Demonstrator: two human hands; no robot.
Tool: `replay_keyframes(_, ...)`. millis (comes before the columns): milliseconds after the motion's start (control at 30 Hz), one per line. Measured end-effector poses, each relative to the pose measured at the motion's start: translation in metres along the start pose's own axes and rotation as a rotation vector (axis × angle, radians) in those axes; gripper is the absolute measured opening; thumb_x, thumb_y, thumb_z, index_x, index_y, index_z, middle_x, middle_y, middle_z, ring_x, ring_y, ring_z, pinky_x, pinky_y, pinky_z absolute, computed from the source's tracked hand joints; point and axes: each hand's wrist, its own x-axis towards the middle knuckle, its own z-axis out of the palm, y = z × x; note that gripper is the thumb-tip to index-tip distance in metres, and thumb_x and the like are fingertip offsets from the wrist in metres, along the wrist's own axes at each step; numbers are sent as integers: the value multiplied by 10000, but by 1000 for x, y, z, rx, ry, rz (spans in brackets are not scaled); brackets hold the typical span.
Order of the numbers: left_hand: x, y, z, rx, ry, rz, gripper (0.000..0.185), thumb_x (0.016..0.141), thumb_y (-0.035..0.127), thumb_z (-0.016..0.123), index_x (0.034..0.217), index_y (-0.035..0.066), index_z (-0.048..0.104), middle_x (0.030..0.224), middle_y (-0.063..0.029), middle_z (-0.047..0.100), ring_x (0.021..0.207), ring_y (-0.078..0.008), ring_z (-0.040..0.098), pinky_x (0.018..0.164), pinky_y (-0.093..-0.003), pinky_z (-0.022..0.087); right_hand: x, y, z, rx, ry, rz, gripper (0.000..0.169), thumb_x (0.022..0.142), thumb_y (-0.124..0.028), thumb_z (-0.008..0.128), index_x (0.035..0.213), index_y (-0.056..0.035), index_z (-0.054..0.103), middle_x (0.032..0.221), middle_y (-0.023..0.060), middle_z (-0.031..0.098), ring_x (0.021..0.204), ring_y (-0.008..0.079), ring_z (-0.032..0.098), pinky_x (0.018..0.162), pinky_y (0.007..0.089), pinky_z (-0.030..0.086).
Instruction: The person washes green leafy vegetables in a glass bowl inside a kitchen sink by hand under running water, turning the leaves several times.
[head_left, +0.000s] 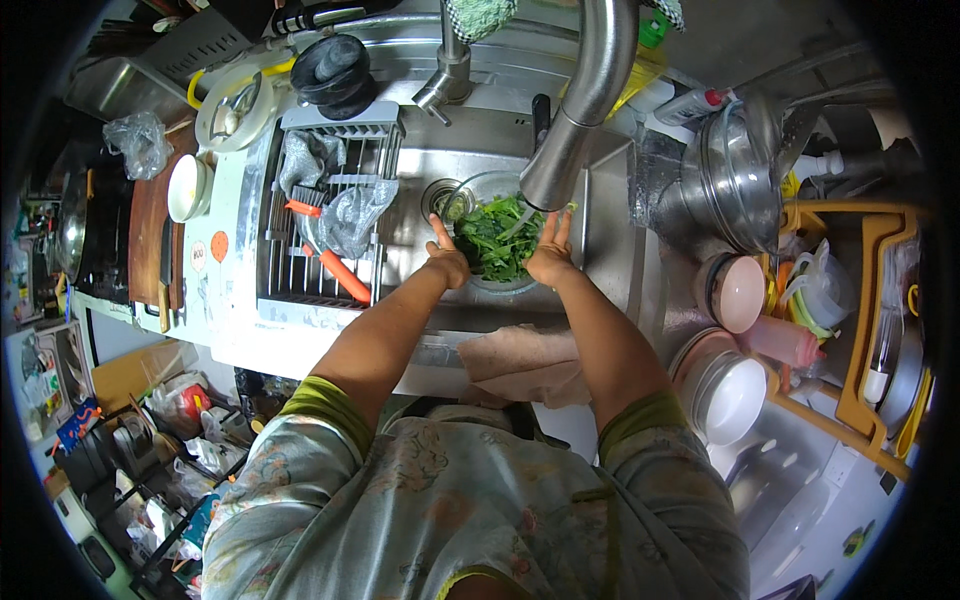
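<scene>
A glass bowl (498, 286) full of leafy greens (495, 244) sits in the stainless steel sink (450, 309), beside the drain (442, 196). My left hand (448, 259) is at the bowl's left side with its fingers apart. At the right side, my right hand (553, 251) has its fingers spread by the rim and the leaves. Whether either hand grips the bowl cannot be told. Above the greens hangs the end of a thick metal faucet (581, 112), with what looks like water below it.
A metal drying rack (326, 304) with an orange-handled peeler-like tool and mesh cloths spans the sink's left part. A black stone mortar (334, 75) stands behind it. Stacked metal bowls (731, 176) and white bowls (731, 397) stand right. A brown cloth (525, 360) hangs over the front edge.
</scene>
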Motion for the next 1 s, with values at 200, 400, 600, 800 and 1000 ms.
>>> replay_keyframes(200, -1, -2, 0, -19, 40, 24, 372, 825, 37, 439, 1150, -55, 594, 1302, -435, 297, 1058, -604, 350, 804, -813, 22, -1, 0, -2, 7, -8, 4, 1014, 747, -50, 534, 1433, -144, -207, 1506, 148, -199, 1231, 428, 372, 1031, 385, 351)
replay_keyframes(400, 9, -1, 10, 136, 109, 1, 325, 849, 84, 444, 1082, -20, 646, 1119, -236, 583, 900, -563, 449, 754, -854, -44, -8, -8, -12, 3, -60, 32, 995, 750, -25, 500, 1430, -140, -217, 1505, 137, -210, 1248, 434, 347, 1033, 385, 343)
replay_keyframes(600, 17, -1, 11, 77, 39, -20, 344, 840, 75, 447, 1120, -12, 628, 1248, -382, 356, 973, -574, 380, 811, -807, 29, -3, -3, -9, 22, -88, 38, 1109, 787, -200, 672, 1416, -145, -240, 1491, 140, -236, 1310, 423, 268, 1074, 399, 301)
replay_keyframes(800, 15, -2, 8, 64, 1, 1, 353, 820, 57, 462, 1120, -58, 610, 1243, -426, 379, 972, -571, 397, 790, -813, 42, -3, -5, -6, -28, -59, 36, 1113, 788, -224, 675, 1415, -136, -241, 1488, 155, -239, 1282, 432, 307, 1060, 400, 319)
replay_keyframes(1000, 10, 0, 9, 71, 89, 17, 338, 801, 25, 475, 1083, -105, 608, 1159, -375, 489, 925, -536, 429, 766, -814, 51, -9, -5, -10, 33, -46, 34, 981, 770, -38, 507, 1436, -167, -203, 1510, 119, -202, 1312, 456, 266, 1059, 394, 328)
